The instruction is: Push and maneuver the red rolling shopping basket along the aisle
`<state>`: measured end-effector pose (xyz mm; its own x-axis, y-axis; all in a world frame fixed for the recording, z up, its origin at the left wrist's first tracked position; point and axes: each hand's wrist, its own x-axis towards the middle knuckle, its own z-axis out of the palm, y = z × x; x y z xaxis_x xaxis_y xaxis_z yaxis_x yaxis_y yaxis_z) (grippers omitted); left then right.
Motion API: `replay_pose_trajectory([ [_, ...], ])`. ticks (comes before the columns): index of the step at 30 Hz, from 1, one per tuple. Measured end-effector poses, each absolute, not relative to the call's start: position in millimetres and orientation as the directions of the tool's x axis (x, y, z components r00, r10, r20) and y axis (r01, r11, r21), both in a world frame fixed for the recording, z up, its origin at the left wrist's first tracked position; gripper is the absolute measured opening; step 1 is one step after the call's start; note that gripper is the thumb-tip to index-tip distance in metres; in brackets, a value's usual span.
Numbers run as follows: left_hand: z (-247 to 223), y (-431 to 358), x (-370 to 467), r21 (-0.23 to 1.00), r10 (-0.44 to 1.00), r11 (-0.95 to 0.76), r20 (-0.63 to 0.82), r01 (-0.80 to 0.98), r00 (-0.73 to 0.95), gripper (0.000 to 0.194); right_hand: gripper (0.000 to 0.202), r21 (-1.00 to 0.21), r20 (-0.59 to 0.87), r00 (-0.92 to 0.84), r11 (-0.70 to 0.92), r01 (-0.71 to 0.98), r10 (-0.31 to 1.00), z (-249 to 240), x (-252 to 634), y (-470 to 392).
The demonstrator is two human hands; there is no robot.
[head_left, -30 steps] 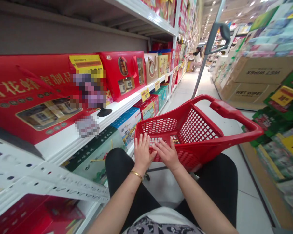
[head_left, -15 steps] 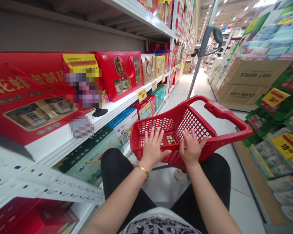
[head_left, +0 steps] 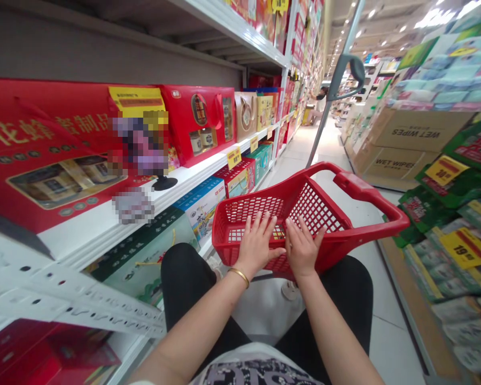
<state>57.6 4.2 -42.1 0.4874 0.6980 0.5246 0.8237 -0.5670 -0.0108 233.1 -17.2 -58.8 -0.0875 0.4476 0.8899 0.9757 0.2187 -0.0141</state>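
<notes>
A red plastic shopping basket (head_left: 244, 207) with lattice walls and a long handle stands in front of my knees. Over its near rim is my left hand (head_left: 256, 243), palm down with fingers spread, a gold bangle on the wrist. Close beside it my right hand (head_left: 303, 246) lies flat over the same rim, fingers stretched out. Neither hand holds anything; whether the palms touch the rim I cannot tell. Part of the basket's floor shows between and behind the fingers.
Left, a white shelf (head_left: 184, 175) carries red gift boxes (head_left: 200, 125). A grey pole with a hook handle (head_left: 333, 99) rises behind the basket. Right are wet-wipes cartons (head_left: 417, 128) and green packs (head_left: 425, 206). A person (head_left: 319, 101) is far down the aisle.
My right hand has shifted left toward my left hand, its fingers straighter. My left hand has moved slightly right. The view has shifted a little.
</notes>
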Motion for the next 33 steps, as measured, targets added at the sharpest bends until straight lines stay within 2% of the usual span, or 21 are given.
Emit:
replay_pose_trajectory([
  [4,-43.0,5.0,57.6,-0.011,0.69,-0.573,0.534,0.82,0.489,0.099,0.044,0.03,0.862,-0.122,0.191,0.981,0.492,-52.8,236.8,-18.6],
  [10,-43.2,3.4,60.3,0.006,0.69,-0.578,0.537,0.816,0.485,0.1,0.052,-0.07,0.915,0.041,0.058,0.996,0.402,-47.9,268.9,-21.8],
  [17,-41.4,3.4,58.6,-0.019,0.69,-0.564,0.538,0.825,0.484,0.099,0.05,0.068,0.853,-0.178,0.234,0.97,0.49,-56.0,241.6,-14.4],
  [20,-39.9,1.4,58.7,-0.026,0.692,-0.563,0.533,0.826,0.488,0.097,0.05,0.104,0.842,-0.21,0.232,0.967,0.497,-48.9,261.5,-20.4],
  [22,-39.0,0.0,59.4,-0.023,0.7,-0.556,0.526,0.831,0.483,0.094,0.049,0.087,0.86,-0.158,0.165,0.982,0.485,-40.3,281.9,-24.9],
  [26,-38.0,-0.9,60.6,-0.015,0.713,-0.545,0.518,0.838,0.473,0.09,0.048,-0.037,0.901,0.015,0.042,0.998,0.434,-29.6,298.7,-26.7],
  [29,-38.3,-0.3,60.8,-0.008,0.714,-0.547,0.518,0.837,0.472,0.089,0.047,-0.052,0.877,0.004,0.086,0.995,0.48,-37.4,275.6,-23.3],
  [33,-38.4,-0.3,60.1,-0.02,0.7,-0.56,0.524,0.829,0.485,0.088,0.047,0.056,0.822,-0.177,0.232,0.971,0.542,-52.4,236.4,-20.7],
])
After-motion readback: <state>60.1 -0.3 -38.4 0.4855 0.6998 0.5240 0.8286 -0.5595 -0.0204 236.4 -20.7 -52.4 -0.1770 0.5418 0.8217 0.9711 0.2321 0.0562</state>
